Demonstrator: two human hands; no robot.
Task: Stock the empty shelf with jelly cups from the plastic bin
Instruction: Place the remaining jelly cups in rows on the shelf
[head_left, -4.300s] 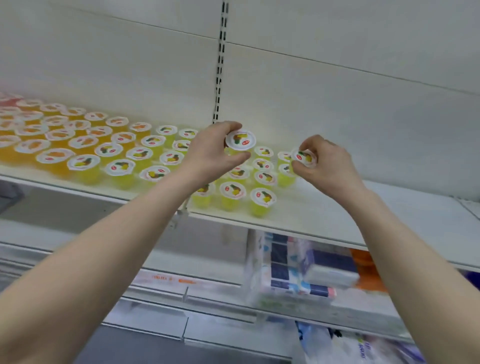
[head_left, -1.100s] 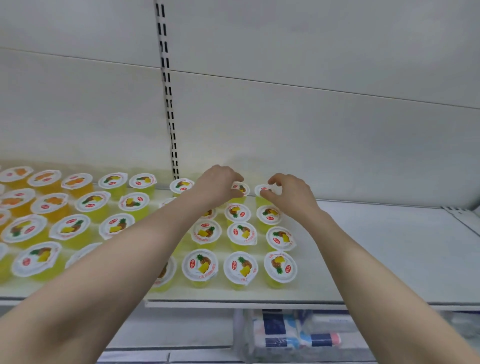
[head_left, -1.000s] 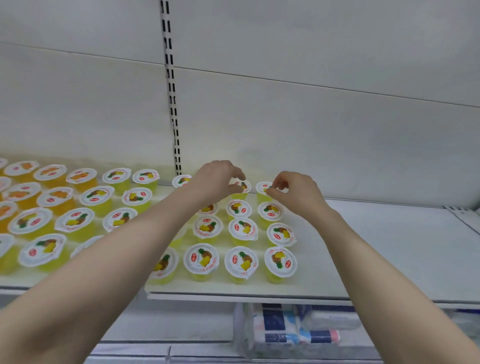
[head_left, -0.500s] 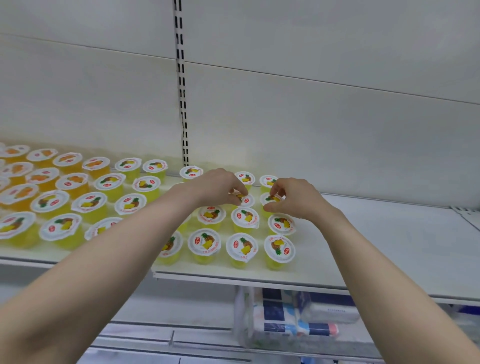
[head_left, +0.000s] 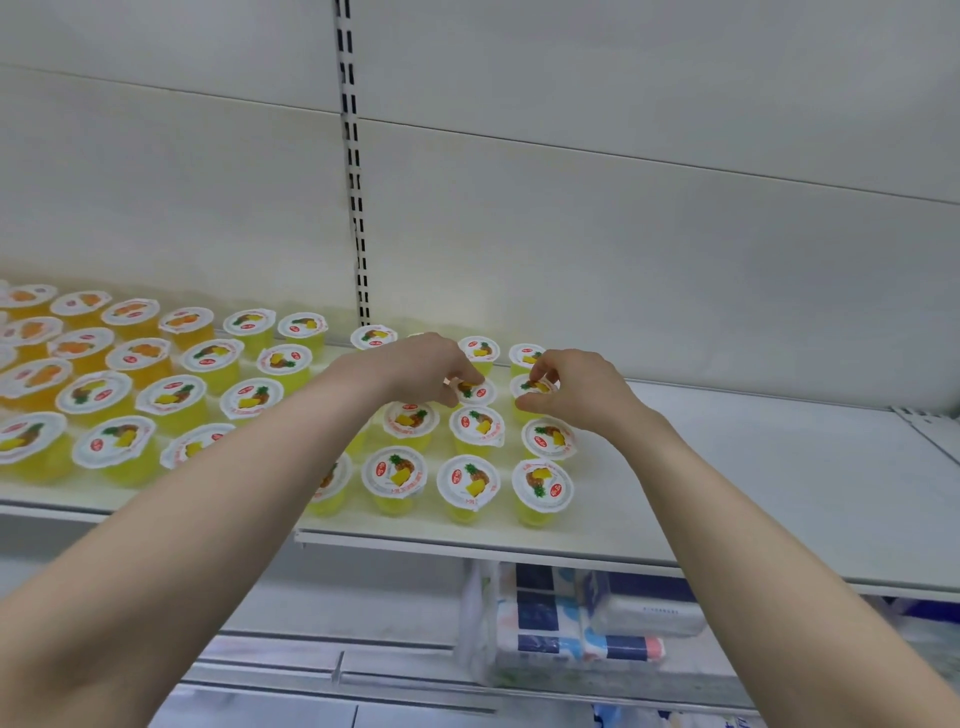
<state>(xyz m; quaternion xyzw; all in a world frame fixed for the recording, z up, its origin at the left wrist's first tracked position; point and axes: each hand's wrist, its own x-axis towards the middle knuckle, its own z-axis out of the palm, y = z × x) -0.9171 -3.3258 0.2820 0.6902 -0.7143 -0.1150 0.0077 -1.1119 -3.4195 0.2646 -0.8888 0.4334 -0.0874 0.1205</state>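
Observation:
Rows of yellow jelly cups (head_left: 469, 482) with white pineapple lids stand on the white shelf (head_left: 753, 493). Orange-filled cups (head_left: 83, 348) stand at the far left. My left hand (head_left: 426, 371) pinches the rim of one yellow jelly cup (head_left: 478, 392) in the second row from the back. My right hand (head_left: 571, 389) pinches the rim of the neighbouring jelly cup (head_left: 535, 387) to its right. Both cups stand on the shelf. The plastic bin is out of view.
The right half of the shelf is bare up to a bracket (head_left: 924, 415) at the right edge. A slotted upright (head_left: 353, 171) runs up the back wall. Wrapped packs (head_left: 582, 618) lie on the shelf below.
Both hands came back from the rear row by one row and now pinch cups in the second row. The camera view shifted slightly.

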